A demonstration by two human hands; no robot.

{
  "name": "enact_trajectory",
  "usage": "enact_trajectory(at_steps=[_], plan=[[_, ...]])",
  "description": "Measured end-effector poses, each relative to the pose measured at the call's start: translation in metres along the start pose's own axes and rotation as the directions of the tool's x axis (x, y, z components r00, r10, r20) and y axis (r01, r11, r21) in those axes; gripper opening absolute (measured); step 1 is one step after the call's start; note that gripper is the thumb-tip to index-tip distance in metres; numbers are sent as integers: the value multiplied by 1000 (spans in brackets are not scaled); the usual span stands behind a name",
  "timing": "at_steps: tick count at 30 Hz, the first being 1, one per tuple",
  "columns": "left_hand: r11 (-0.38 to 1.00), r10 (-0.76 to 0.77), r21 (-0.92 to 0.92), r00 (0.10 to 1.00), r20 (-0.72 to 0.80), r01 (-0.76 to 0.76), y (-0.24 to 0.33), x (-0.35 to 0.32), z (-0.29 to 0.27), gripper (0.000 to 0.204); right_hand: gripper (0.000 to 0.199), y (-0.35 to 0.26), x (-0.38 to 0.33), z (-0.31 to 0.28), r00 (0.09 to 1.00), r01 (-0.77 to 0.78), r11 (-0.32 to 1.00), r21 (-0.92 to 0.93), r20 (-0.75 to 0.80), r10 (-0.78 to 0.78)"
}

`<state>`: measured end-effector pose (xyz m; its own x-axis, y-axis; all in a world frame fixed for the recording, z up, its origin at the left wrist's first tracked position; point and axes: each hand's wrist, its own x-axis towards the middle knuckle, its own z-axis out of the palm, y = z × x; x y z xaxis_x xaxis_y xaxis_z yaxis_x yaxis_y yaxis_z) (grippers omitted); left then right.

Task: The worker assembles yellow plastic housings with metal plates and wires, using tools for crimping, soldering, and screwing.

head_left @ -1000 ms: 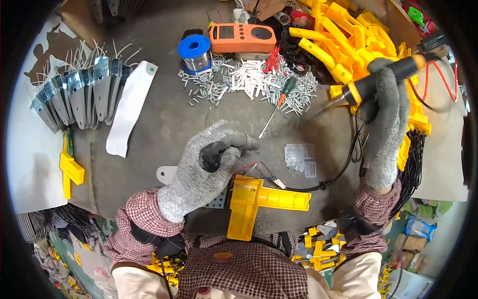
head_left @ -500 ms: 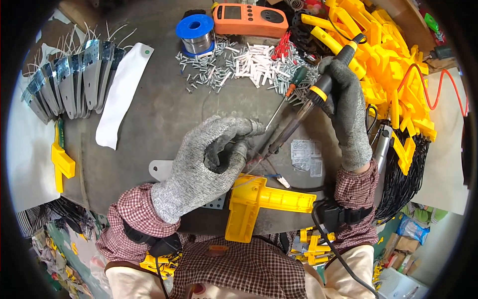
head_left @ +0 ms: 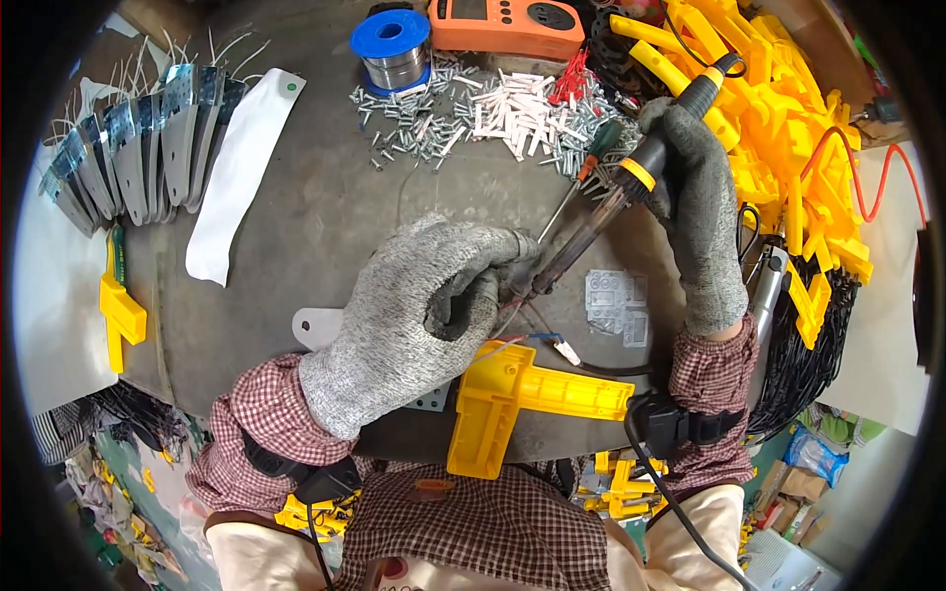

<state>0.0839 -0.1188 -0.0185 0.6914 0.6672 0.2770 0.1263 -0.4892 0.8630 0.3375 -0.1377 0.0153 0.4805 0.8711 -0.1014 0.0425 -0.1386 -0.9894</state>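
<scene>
My right hand (head_left: 693, 212), in a grey glove, is wrapped round the handle of a soldering iron (head_left: 642, 169). The iron slants down to the left, its tip end close by the fingertips of my left hand (head_left: 419, 295). That hand, gloved too, is closed in a pinch on a thin wire (head_left: 508, 317); the exact pinch point is hidden by the fingers. Below lies a yellow plastic handle-shaped housing (head_left: 493, 404), open side up, with wires running over it. A small white connector (head_left: 567, 352) rests beside it. Under my left wrist a grey metal plate (head_left: 313, 328) is partly covered.
Screws (head_left: 419, 128), white sleeves (head_left: 522, 113), a solder spool (head_left: 392, 49) and an orange meter (head_left: 507, 25) stand at the back. A screwdriver (head_left: 576, 182) lies behind the iron. Yellow parts (head_left: 778, 128) pile up right; metal blades (head_left: 148, 148) sit left.
My left fingertips have closed together and shifted slightly right, toward the iron's tip. The iron and my right hand have moved a little to the right in the picture.
</scene>
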Motion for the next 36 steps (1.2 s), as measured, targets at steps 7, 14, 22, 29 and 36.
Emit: enact_trajectory(at_steps=[7,14,22,29,36], plan=[[995,44,86,999,-3,-44,-2,1,1,34,27,2,1,-3,997,21,1000,21,68,-22],[994,25,105,1000,13,-26,0,1,2,34,29,2,0,0,998,47,998,-49,39,-45],[988,155,15,986,-52,-155,2,-12,-3,39,30,1,4,-18,995,62,994,92,74,-68],[983,183,-31,982,38,-181,6,-8,-3,45,29,-5,-9,0,984,-48,985,167,178,17],[983,182,-15,983,28,-181,5,-8,-1,45,29,-1,-8,3,990,-65,988,141,130,47]])
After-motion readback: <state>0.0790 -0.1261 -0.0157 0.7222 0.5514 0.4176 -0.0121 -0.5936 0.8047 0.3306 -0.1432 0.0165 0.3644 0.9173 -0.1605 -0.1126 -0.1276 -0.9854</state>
